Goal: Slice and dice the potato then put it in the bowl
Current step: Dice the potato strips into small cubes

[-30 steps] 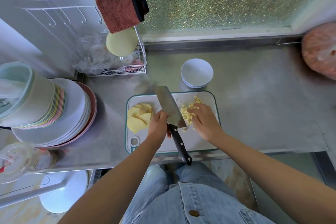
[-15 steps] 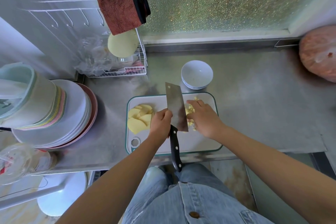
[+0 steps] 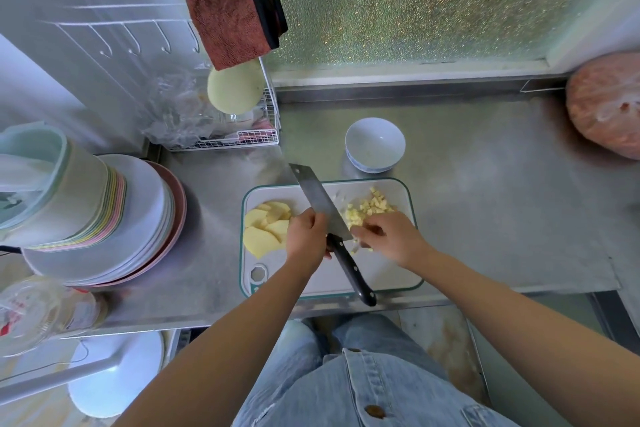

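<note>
On the steel counter, a white cutting board with a green rim lies in front of the person, and both hands work over it. Left hand grips the knife where blade meets handle, fingers curled around it; the black handle sticks out free toward the board's near edge, and the blade slants up and away to the left. Right hand lies just right of the blade's heel, fingers curled down onto the diced potato; whether it actually pinches any pieces is hard to tell, since the fingertips hide them. The dice sit heaped on the board's far right part, touching the blade's side. Potato slices lie overlapped at the board's left end, partly behind the left hand. A white bowl stands upright just beyond the board's far edge, no potato in it. A stack of plates sits at the left.
</note>
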Motion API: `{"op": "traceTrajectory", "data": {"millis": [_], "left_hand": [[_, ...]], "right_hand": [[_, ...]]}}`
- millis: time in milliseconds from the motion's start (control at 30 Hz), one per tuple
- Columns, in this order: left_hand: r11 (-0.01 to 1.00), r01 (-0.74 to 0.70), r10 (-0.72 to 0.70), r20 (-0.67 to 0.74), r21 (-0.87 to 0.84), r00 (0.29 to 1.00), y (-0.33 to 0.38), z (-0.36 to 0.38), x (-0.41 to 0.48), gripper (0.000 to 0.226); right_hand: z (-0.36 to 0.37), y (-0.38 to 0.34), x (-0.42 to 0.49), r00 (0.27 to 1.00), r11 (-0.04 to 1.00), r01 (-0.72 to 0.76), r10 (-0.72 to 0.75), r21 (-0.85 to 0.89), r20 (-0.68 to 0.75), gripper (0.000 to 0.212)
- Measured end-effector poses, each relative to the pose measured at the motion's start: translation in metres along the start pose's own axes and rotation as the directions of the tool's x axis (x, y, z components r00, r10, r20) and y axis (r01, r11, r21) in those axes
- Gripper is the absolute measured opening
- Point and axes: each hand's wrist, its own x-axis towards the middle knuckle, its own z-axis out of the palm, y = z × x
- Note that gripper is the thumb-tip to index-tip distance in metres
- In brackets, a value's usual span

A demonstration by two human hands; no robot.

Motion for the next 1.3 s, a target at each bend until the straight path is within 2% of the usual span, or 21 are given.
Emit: {"op": "traceTrajectory", "data": {"millis": [33,100,167,233,267,300,333,400,467,533,600,733,800,833,933,1000,1067,1100,1167,1233,1300], "left_hand": [[1.000,-0.009,0.009,-0.002,0.025,1.000,0.000,0.002,0.001,0.029],[0.995,-0.027,0.028,-0.015,0.096,0.999,0.001,0.006,0.002,0.024],[0.996,-0.029,0.029,0.007,0.087,1.000,0.000,0.008,0.005,0.023],[1.000,-0.008,0.009,0.081,-0.006,0.997,-0.002,0.007,0.004,0.023],[1.000,-0.009,0.009,0.091,0.001,0.996,-0.004,0.003,0.005,0.023],[0.997,-0.034,0.029,0.072,0.070,0.997,-0.008,-0.003,0.007,0.024],[0.980,-0.073,0.070,0.022,0.187,0.997,-0.013,-0.012,0.010,0.026],[0.905,-0.080,0.149,-0.136,0.417,0.979,-0.032,-0.035,0.018,0.024],[0.848,-0.017,0.175,-0.249,0.530,0.953,-0.054,-0.060,0.026,0.031],[0.784,0.042,0.146,-0.248,0.620,0.958,-0.072,-0.081,0.031,0.044],[0.729,0.038,0.133,-0.196,0.683,0.972,-0.084,-0.093,0.033,0.052],[0.684,-0.022,0.229,-0.187,0.729,0.955,-0.088,-0.099,0.034,0.048],[0.717,-0.064,0.263,-0.184,0.694,0.947,-0.089,-0.104,0.033,0.039],[0.779,-0.072,0.239,-0.190,0.622,0.952,-0.089,-0.107,0.033,0.034],[0.963,-0.048,0.090,-0.149,0.265,0.985,-0.087,-0.116,0.033,0.020],[0.999,-0.018,0.020,-0.079,0.036,0.997,-0.084,-0.115,0.032,0.017],[0.998,0.039,-0.042,-0.062,-0.046,0.997,-0.080,-0.106,0.033,0.018],[0.997,0.077,-0.078,-0.077,-0.017,0.994,-0.077,-0.101,0.035,0.018],[0.967,0.161,-0.133,-0.148,0.197,0.980,-0.074,-0.092,0.035,0.023],[0.866,0.147,-0.050,-0.210,0.478,0.976,-0.073,-0.087,0.035,0.029],[0.783,0.077,0.063,-0.202,0.617,0.977,-0.073,-0.083,0.035,0.035]], "right_hand": [[0.003,-0.004,-0.003,0.995,0.996,-0.056,0.051,0.067,0.082,0.025],[0.010,-0.012,-0.008,0.967,0.986,-0.121,0.092,0.111,0.237,0.045],[0.021,-0.015,-0.007,0.956,0.985,-0.107,0.064,0.135,0.288,0.052],[0.031,-0.016,-0.005,0.974,0.983,-0.129,0.101,0.129,0.202,0.039],[0.034,-0.014,-0.002,0.982,0.982,-0.148,0.132,0.121,0.132,0.025],[0.035,-0.012,0.000,0.982,0.970,-0.183,0.171,0.162,0.085,0.010],[0.036,-0.010,0.001,0.977,0.946,-0.213,0.202,0.243,0.070,0.005],[0.036,-0.008,0.001,0.969,0.889,-0.246,0.233,0.386,0.081,0.013],[0.036,-0.009,-0.001,0.968,0.846,-0.252,0.226,0.470,0.112,0.018],[0.040,-0.009,-0.001,0.969,0.824,-0.247,0.213,0.510,0.125,0.020],[0.047,-0.009,-0.001,0.970,0.818,-0.241,0.213,0.522,0.113,0.019],[0.056,-0.008,-0.001,0.965,0.806,-0.258,0.246,0.533,0.094,0.023],[0.057,-0.007,-0.001,0.967,0.805,-0.249,0.240,0.538,0.089,0.023],[0.057,-0.007,-0.001,0.968,0.809,-0.245,0.236,0.534,0.087,0.023],[0.055,-0.007,-0.001,0.971,0.826,-0.230,0.227,0.515,0.070,0.025],[0.054,-0.007,-0.001,0.973,0.826,-0.224,0.223,0.518,0.065,0.024],[0.053,-0.006,-0.001,0.972,0.818,-0.228,0.227,0.528,0.068,0.023],[0.053,-0.006,-0.001,0.971,0.816,-0.229,0.229,0.530,0.067,0.023],[0.053,-0.005,-0.003,0.972,0.819,-0.224,0.224,0.529,0.065,0.023],[0.053,-0.004,-0.004,0.975,0.831,-0.212,0.214,0.515,0.057,0.023],[0.054,-0.003,-0.005,0.975,0.847,-0.210,0.215,0.488,0.048,0.025]]}}
